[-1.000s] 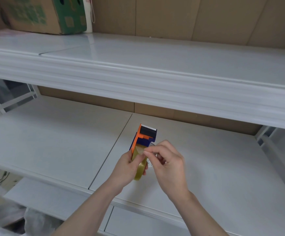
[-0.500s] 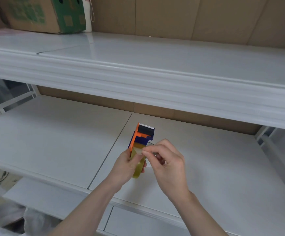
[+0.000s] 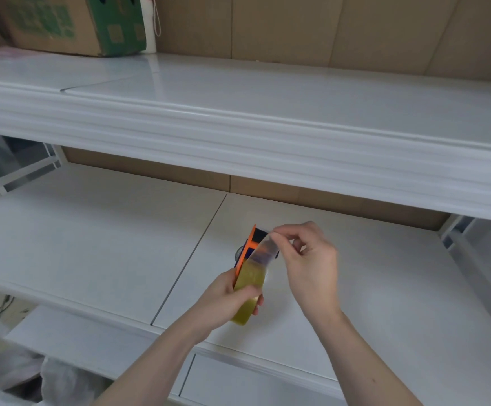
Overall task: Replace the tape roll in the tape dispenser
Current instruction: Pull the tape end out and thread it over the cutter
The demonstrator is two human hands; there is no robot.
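Two hands are engaged just above the lower shelf [image 3: 385, 288]: the tape roll [image 3: 248, 288], mounted in the tape dispenser [image 3: 251, 244], is clasped in the left hand [image 3: 223, 300], while the free tape end [image 3: 263, 250] is pinched in the grip of the right hand [image 3: 311, 259]. If tension is lost, the strip could fold onto itself or stick to the fingers; a skewed pull could miss the cutter. The dispenser's handle and hub are hidden, and threading under the roller cannot be judged.

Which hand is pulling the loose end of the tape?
The right hand pinches the clear tape strip; the left hand only grips the tape dispenser.
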